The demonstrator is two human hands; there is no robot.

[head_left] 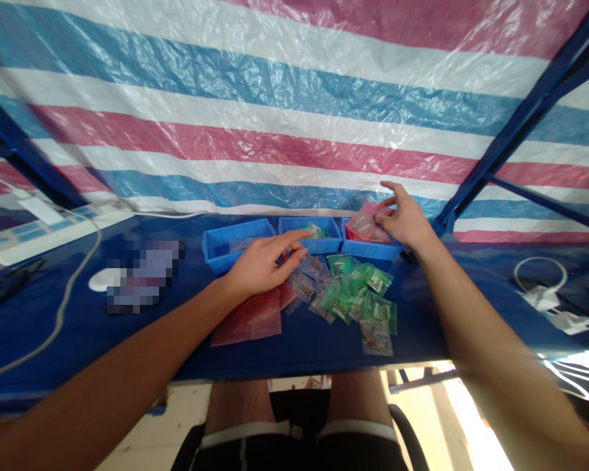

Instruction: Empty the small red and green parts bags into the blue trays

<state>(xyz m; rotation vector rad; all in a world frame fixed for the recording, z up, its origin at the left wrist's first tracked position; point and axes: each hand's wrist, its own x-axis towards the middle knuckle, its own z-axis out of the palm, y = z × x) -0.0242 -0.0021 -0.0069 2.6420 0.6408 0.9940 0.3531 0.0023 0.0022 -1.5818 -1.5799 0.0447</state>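
My left hand (265, 261) hovers above red plastic bags (255, 317) and the front of the left blue bin (233, 241), its fingers bent toward each other; whether they hold anything small is not visible. My right hand (400, 216) is over the right blue bin (373, 250), thumb and some fingers at a pinkish clear bag (366, 222), with the index finger stretched out. Between the hands lies a pile of green bags (346, 291) and clear bags (304, 278) with small metal parts inside. Green bags show in the middle blue bin (319, 244).
A power strip (53, 229) and a white cable (73, 281) are at the left, near a blurred item (147, 275) and a white round object (103, 280). White adapters (542, 297) lie at the right. A striped sheet (275, 131) hangs behind the blue table (294, 353).
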